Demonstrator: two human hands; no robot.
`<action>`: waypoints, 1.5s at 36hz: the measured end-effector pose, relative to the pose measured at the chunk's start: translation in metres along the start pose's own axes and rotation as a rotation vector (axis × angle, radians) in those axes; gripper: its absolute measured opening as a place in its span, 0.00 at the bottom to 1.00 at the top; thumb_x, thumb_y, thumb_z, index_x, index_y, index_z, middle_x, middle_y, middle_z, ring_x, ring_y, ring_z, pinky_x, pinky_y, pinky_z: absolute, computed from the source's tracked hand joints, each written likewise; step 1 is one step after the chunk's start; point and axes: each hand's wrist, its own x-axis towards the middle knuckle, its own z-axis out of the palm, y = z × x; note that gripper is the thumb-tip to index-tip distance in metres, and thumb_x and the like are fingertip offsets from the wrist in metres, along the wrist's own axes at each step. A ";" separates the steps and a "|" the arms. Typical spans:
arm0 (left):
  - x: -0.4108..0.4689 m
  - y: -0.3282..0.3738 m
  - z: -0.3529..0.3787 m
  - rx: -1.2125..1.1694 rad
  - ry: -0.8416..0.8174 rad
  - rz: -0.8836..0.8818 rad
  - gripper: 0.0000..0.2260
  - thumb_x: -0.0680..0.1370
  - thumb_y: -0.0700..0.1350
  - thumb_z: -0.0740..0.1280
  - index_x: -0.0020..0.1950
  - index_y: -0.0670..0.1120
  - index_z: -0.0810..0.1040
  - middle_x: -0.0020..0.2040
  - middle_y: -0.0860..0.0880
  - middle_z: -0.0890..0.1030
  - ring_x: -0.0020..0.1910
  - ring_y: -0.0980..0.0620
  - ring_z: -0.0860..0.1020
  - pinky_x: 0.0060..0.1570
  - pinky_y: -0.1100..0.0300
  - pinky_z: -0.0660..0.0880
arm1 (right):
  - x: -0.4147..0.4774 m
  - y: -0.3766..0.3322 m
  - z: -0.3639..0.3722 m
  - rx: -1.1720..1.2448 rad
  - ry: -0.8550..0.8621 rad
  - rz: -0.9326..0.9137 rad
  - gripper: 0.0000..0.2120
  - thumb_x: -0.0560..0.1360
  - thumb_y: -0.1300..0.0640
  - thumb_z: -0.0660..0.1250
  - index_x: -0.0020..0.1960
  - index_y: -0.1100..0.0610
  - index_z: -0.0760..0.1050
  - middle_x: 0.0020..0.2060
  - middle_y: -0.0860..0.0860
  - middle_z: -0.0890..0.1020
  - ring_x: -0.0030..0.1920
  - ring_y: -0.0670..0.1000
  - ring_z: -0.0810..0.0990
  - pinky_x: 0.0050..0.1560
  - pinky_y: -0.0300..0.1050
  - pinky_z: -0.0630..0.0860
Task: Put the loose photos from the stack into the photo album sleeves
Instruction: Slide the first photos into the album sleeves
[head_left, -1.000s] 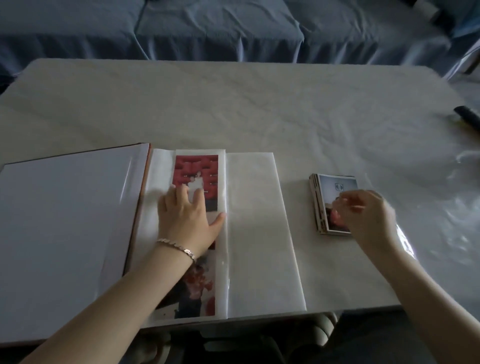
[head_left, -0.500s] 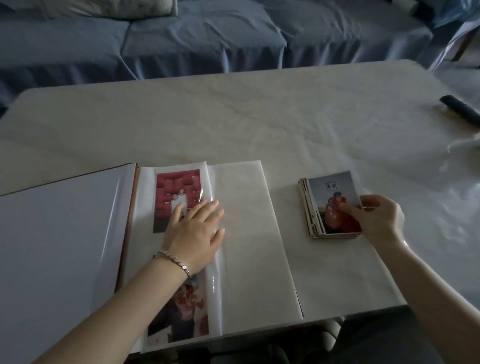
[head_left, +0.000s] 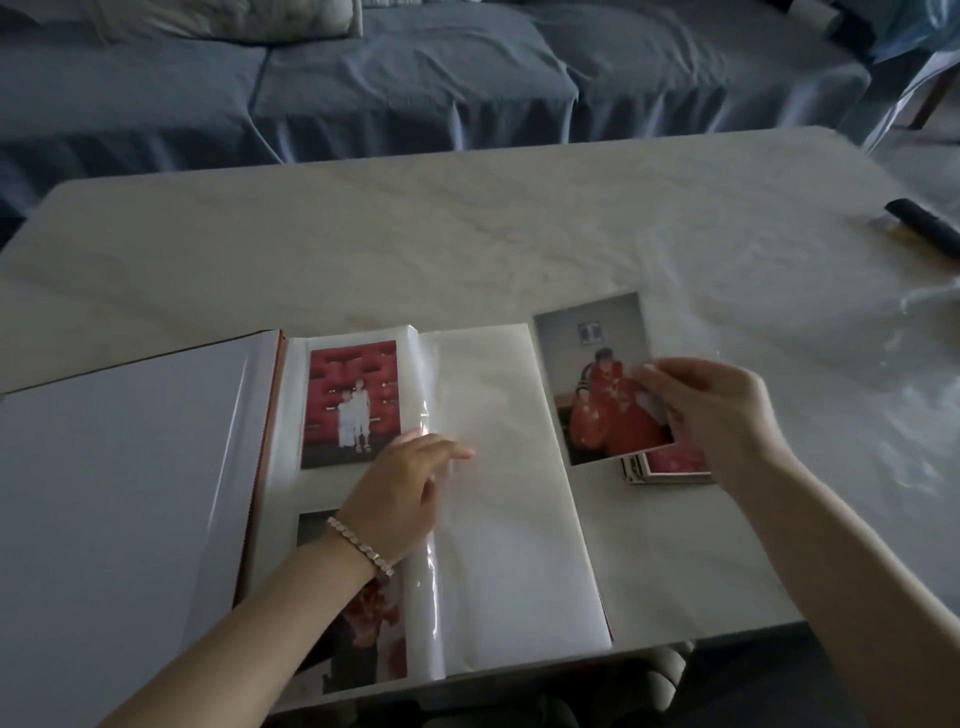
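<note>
Plainly, the right grip was clamped on a photo, thumb on its front at the 3 o'clock edge, the fingers hidden behind the print. The photo was tilted up off the counter, just at the 3 o'clock side of the album. It covered most of the stack, of which only the near corner peeped out at the photo's 5 o'clock, under the same grip.

The left grip lay apart, fingers straight and pointing to 2 o'clock, on the clear film of the open page. Whether the thumb was over or under the film could not be told, since glare blurred the edge. A bracelet sat on that wrist.

A red print was mounted at the page's 12 o'clock end, in full view. The lower print at 6 o'clock was largely hidden by the left wrist and forearm, and too dark to read. The album's left leaf ran out of frame at 9 o'clock.

At the counter's 3 o'clock edge a dark object was cut off by the frame, its kind unclear. A crumpled clear sheet lay nearer, hard to make out. A blue sofa stood beyond at 12 o'clock.
</note>
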 end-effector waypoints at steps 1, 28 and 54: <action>0.000 0.001 0.000 -0.091 -0.013 -0.083 0.16 0.75 0.28 0.59 0.56 0.41 0.80 0.53 0.47 0.81 0.55 0.55 0.76 0.62 0.67 0.67 | -0.003 0.000 0.010 0.001 -0.047 0.015 0.03 0.66 0.61 0.75 0.38 0.55 0.82 0.26 0.46 0.81 0.26 0.41 0.78 0.28 0.31 0.74; 0.049 -0.016 -0.021 -0.337 0.551 -0.794 0.12 0.79 0.44 0.63 0.53 0.35 0.76 0.52 0.40 0.80 0.50 0.42 0.77 0.37 0.65 0.63 | -0.045 0.083 0.069 -0.893 -0.337 -0.528 0.20 0.77 0.55 0.63 0.68 0.58 0.70 0.71 0.51 0.66 0.74 0.48 0.58 0.70 0.39 0.52; 0.063 -0.013 -0.015 -0.136 0.198 -0.818 0.17 0.76 0.46 0.67 0.59 0.38 0.67 0.57 0.41 0.78 0.52 0.41 0.78 0.41 0.57 0.71 | -0.045 0.087 0.071 -0.855 -0.297 -0.561 0.19 0.77 0.55 0.65 0.67 0.59 0.72 0.71 0.50 0.67 0.73 0.46 0.59 0.69 0.36 0.53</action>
